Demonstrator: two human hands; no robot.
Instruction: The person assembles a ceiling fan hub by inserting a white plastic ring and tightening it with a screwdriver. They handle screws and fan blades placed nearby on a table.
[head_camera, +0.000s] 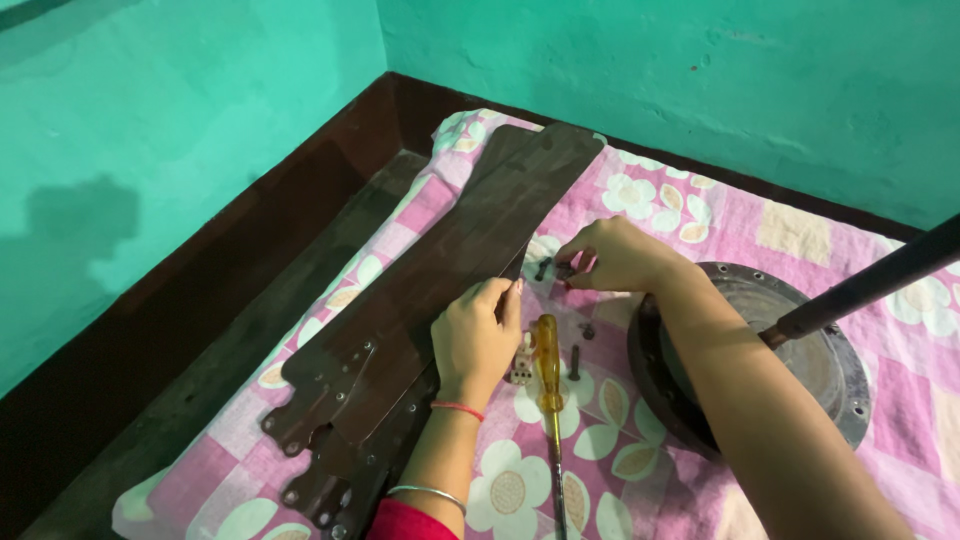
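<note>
Long dark brown fan blades (460, 250) lie stacked on a pink floral cloth (640, 200). My left hand (478, 335) rests on the right edge of the top blade, fingers curled on it. My right hand (612, 255) reaches across to small dark screws (545, 268) beside the blades, fingertips pinched on one. A screwdriver with an amber handle (546, 362) lies between my arms, and another screw (574, 362) lies next to it.
A round dark fan motor housing (820, 370) with a dark rod (870, 285) sits at right, under my right forearm. Teal walls meet at the far corner. A dark wooden ledge (250, 300) runs along the left of the cloth.
</note>
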